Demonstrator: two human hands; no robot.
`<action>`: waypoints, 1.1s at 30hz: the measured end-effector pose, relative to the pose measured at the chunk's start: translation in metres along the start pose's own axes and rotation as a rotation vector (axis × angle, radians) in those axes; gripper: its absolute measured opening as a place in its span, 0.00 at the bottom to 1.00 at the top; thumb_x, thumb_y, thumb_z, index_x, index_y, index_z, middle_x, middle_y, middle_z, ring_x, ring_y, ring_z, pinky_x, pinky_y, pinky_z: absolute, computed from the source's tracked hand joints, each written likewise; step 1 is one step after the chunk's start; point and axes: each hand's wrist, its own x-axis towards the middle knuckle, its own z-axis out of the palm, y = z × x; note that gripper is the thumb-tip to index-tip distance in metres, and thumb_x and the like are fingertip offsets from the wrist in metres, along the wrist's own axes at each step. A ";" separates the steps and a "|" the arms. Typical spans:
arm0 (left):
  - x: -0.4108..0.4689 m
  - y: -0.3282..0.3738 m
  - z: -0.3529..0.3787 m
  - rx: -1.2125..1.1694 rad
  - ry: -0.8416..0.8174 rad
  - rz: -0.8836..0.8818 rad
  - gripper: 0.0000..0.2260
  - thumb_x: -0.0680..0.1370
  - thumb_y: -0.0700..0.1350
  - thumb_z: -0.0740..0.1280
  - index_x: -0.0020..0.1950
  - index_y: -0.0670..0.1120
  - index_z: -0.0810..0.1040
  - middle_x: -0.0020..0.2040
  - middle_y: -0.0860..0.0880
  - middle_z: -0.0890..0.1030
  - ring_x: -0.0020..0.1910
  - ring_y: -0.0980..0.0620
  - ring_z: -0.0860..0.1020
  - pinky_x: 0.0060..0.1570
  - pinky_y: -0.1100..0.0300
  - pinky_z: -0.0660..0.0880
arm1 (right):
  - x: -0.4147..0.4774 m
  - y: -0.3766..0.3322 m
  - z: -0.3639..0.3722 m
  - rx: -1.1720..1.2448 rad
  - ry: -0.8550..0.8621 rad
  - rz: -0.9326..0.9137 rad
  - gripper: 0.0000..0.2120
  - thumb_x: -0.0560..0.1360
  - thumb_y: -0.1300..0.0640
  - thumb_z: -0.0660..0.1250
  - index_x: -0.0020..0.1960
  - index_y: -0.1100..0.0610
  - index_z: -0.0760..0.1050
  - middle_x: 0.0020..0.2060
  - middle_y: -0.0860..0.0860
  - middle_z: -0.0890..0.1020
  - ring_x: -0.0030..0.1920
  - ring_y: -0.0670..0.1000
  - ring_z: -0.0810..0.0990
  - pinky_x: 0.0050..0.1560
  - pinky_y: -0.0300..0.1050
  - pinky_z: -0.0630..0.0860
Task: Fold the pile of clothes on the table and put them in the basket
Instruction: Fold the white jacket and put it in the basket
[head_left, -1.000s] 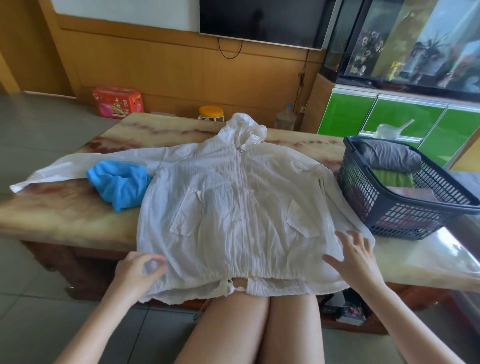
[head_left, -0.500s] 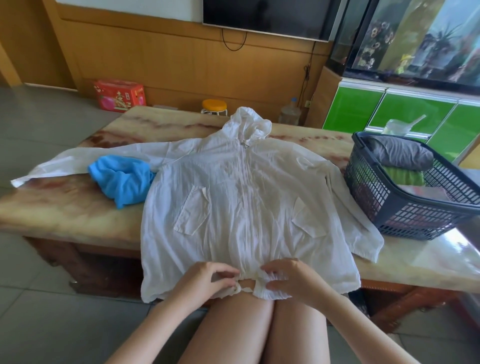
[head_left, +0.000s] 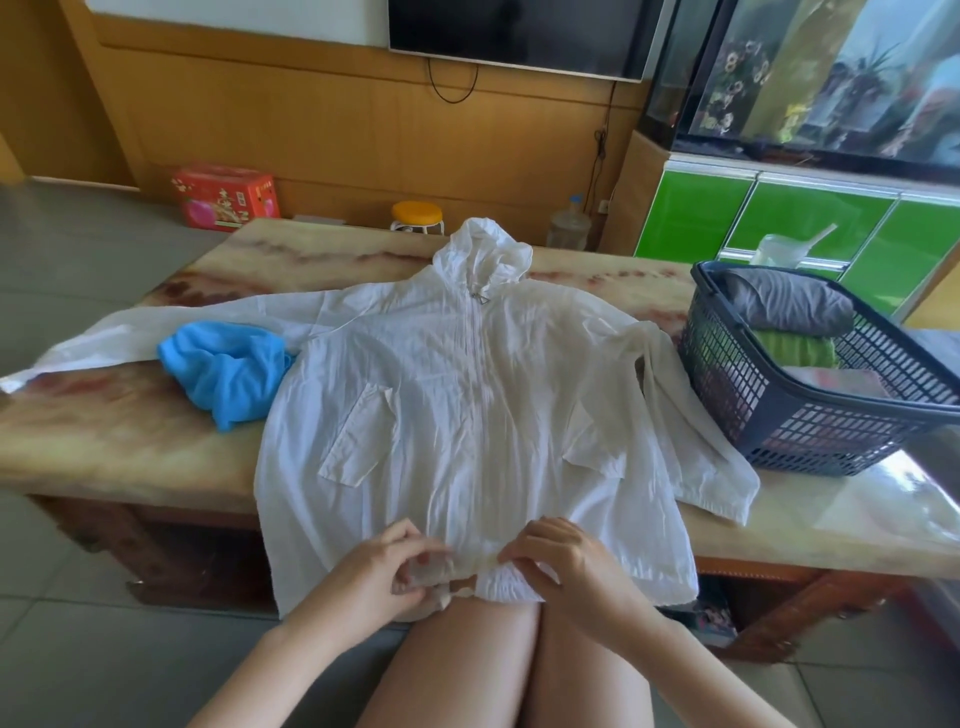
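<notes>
At the counter (head_left: 130, 441) near edge, left hand (head_left: 384, 571) and right hand (head_left: 566, 561) each pinch the hem of the white hooded jacket (head_left: 467, 405), spread flat, not yet folded. Beyond, near the left edge, a crumpled blue garment (head_left: 228, 369) waits; the basket (head_left: 810, 436) at the right edge holds folded pieces (head_left: 789, 306), so two items seemingly remain.

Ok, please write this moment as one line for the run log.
white jacket spread on table | left hand and right hand pinch its hem | basket holds folded clothes
</notes>
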 end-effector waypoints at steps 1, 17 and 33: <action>0.000 0.001 0.002 0.020 0.020 0.034 0.17 0.74 0.43 0.70 0.59 0.58 0.77 0.46 0.61 0.71 0.42 0.61 0.74 0.42 0.71 0.70 | -0.001 -0.001 0.002 0.011 0.015 -0.001 0.09 0.74 0.56 0.62 0.47 0.50 0.81 0.39 0.43 0.79 0.42 0.42 0.74 0.45 0.30 0.67; 0.041 -0.050 -0.036 0.334 0.459 -0.179 0.20 0.79 0.49 0.62 0.71 0.52 0.67 0.71 0.50 0.67 0.71 0.46 0.65 0.68 0.44 0.62 | 0.034 0.038 -0.019 -0.041 -0.174 0.315 0.32 0.71 0.30 0.47 0.72 0.41 0.62 0.72 0.36 0.58 0.73 0.39 0.53 0.73 0.41 0.49; 0.066 -0.074 -0.065 0.332 0.275 -0.484 0.25 0.80 0.58 0.53 0.75 0.51 0.60 0.75 0.48 0.62 0.74 0.49 0.59 0.71 0.52 0.58 | 0.065 0.064 -0.010 0.105 -0.333 0.392 0.45 0.63 0.23 0.40 0.75 0.42 0.53 0.76 0.42 0.50 0.75 0.43 0.45 0.75 0.47 0.44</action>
